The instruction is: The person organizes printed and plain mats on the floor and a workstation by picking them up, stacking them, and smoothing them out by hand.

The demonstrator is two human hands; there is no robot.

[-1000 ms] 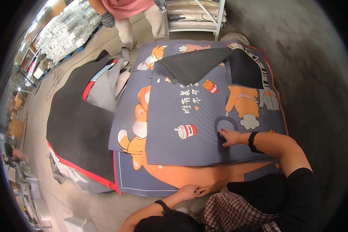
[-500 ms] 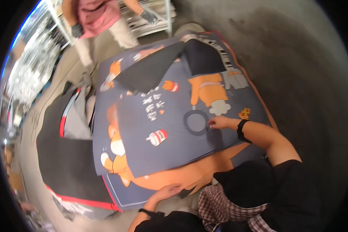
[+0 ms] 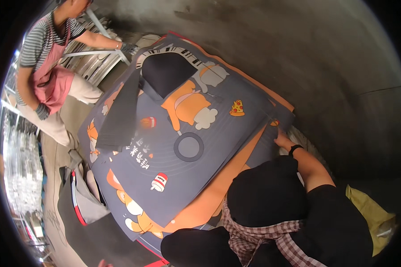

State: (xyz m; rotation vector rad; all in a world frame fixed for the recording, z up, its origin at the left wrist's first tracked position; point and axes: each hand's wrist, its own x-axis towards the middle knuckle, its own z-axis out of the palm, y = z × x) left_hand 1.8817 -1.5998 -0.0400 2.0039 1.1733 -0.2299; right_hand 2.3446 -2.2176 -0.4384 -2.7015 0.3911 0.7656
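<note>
A stack of grey-blue mats with cartoon animal and food prints lies on the floor before me. My right hand is at the stack's right edge, fingers closed at the rim of a lower printed mat. Of my left hand only blurred fingertips show at the bottom edge, over a dark mat with red edging. A folded dark grey flap lies across the stack's left side. An orange printed mat layer sticks out along the near side.
A co-worker in a pink apron stands at the far left, one gloved hand by a metal rack. A grey bag-like piece with red trim lies left of the stack. Yellow sheeting lies at the lower right.
My right hand has left the ring print for the stack's right edge. My left hand has dropped to the lower left edge. The view has turned; the co-worker now reaches toward the rack.
</note>
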